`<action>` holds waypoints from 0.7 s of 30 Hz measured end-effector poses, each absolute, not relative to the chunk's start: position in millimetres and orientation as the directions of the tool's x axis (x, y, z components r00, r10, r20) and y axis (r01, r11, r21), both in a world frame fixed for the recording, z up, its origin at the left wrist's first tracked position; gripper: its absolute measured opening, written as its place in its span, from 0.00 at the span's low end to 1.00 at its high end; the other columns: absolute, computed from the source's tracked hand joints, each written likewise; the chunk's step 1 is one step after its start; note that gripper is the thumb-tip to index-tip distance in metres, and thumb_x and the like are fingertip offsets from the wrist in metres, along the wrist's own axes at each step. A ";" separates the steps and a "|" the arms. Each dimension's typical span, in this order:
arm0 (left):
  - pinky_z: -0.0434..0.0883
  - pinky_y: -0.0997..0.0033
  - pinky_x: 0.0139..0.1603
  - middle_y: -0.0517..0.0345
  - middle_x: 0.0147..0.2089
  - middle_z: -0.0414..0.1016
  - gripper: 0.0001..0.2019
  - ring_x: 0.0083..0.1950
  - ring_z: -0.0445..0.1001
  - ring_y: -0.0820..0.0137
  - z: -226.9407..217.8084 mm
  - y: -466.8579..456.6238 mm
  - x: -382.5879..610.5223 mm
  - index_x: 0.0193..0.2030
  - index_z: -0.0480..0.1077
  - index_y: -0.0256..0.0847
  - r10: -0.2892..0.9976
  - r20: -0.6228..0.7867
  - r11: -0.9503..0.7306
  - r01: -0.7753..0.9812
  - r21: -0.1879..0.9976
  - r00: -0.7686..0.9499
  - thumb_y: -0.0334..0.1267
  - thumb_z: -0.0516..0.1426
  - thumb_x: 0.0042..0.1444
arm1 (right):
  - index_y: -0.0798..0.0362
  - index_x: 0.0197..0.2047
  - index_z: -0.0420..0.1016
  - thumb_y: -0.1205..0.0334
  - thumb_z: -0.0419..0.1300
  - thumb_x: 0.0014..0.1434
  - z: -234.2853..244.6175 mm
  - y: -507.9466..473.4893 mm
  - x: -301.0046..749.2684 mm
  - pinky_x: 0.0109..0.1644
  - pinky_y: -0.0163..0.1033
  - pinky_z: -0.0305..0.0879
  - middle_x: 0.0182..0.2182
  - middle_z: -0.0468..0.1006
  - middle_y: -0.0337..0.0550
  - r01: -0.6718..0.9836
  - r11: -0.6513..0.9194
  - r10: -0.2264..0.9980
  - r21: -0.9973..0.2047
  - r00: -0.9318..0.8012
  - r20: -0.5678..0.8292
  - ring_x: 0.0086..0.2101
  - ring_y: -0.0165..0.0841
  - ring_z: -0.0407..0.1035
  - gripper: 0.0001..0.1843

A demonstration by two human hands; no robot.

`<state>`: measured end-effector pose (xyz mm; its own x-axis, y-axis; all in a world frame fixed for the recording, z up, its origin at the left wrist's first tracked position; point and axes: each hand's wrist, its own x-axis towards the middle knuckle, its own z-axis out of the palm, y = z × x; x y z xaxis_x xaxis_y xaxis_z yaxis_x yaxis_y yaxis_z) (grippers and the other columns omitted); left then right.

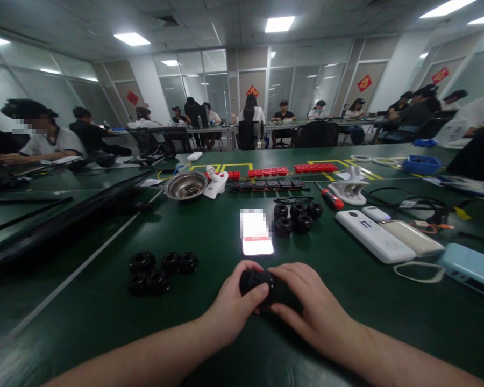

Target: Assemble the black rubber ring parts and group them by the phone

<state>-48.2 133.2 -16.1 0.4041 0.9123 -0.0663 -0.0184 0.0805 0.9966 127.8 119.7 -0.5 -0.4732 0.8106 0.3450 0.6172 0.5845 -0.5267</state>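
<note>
Low in the middle of the head view, a black, round, chunky part [255, 280] is between my two hands, just above the green table. My left hand [237, 301] wraps round it, thumb across the near face and fingers behind. From the other side, my right hand [306, 301] pinches its right edge between curled fingers and thumb. Beyond the hands lies a lit phone [257, 246]. Similar black round parts [159, 271] sit in a group on the left, and more black round parts [298, 217] stand to the right of the phone.
A metal bowl [185, 185] with small brassy pieces, red slotted strips [268, 171] and a black strip [266, 186] lie farther back. On the right are a screwdriver [331, 198], a white power bank [373, 236] and a light-blue device [474, 271]. Other people sit beyond.
</note>
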 end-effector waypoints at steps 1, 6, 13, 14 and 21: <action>0.63 0.73 0.29 0.61 0.33 0.61 0.14 0.30 0.63 0.74 -16.2 132.8 -48.3 0.41 0.58 0.41 0.916 -0.056 0.072 -0.025 0.997 0.398 0.42 0.54 0.49 | 0.53 0.47 0.62 0.61 0.58 0.51 -0.3 120.1 127.8 0.46 0.47 0.57 0.42 0.68 0.47 0.626 0.557 0.829 -0.545 -0.456 0.324 0.42 0.40 0.61 0.19; 0.61 0.67 0.43 0.59 0.41 0.60 0.21 0.43 0.62 0.67 -14.4 130.1 -49.6 0.45 0.56 0.43 0.892 -0.042 0.062 -0.030 0.998 0.450 0.33 0.57 0.43 | 0.54 0.33 0.67 0.57 0.49 0.58 -1.2 124.1 128.1 0.36 0.42 0.60 0.29 0.70 0.43 0.664 0.456 0.880 -0.593 -0.435 0.190 0.31 0.35 0.63 0.11; 0.61 0.67 0.41 0.58 0.40 0.61 0.21 0.42 0.63 0.66 -15.6 133.0 -53.1 0.46 0.57 0.42 0.892 -0.025 0.021 0.014 1.000 0.451 0.42 0.55 0.45 | 0.55 0.40 0.65 0.61 0.61 0.49 0.8 119.5 128.6 0.39 0.42 0.60 0.34 0.70 0.45 0.622 0.557 0.829 -0.550 -0.452 0.329 0.35 0.37 0.63 0.14; 0.62 0.68 0.38 0.58 0.38 0.62 0.20 0.39 0.63 0.67 -15.2 133.2 -53.0 0.46 0.57 0.42 0.898 -0.031 0.014 0.041 0.999 0.439 0.45 0.54 0.47 | 0.55 0.41 0.64 0.62 0.62 0.48 1.1 118.3 128.5 0.40 0.42 0.59 0.36 0.70 0.45 0.611 0.586 0.810 -0.532 -0.461 0.363 0.36 0.37 0.63 0.16; 0.62 0.70 0.33 0.61 0.34 0.61 0.16 0.35 0.63 0.69 -9.8 131.3 -48.1 0.40 0.59 0.41 0.916 -0.069 0.059 0.038 0.998 0.396 0.46 0.54 0.46 | 0.54 0.38 0.64 0.54 0.59 0.49 -1.4 121.4 128.7 0.36 0.42 0.59 0.32 0.69 0.43 0.642 0.494 0.866 -0.586 -0.421 0.270 0.33 0.37 0.62 0.16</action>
<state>-48.1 131.3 -9.8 0.3958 0.9157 -0.0691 0.0377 0.0590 0.9975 128.7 121.4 -1.4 -0.4205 0.8662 0.2699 0.6422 0.4943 -0.5858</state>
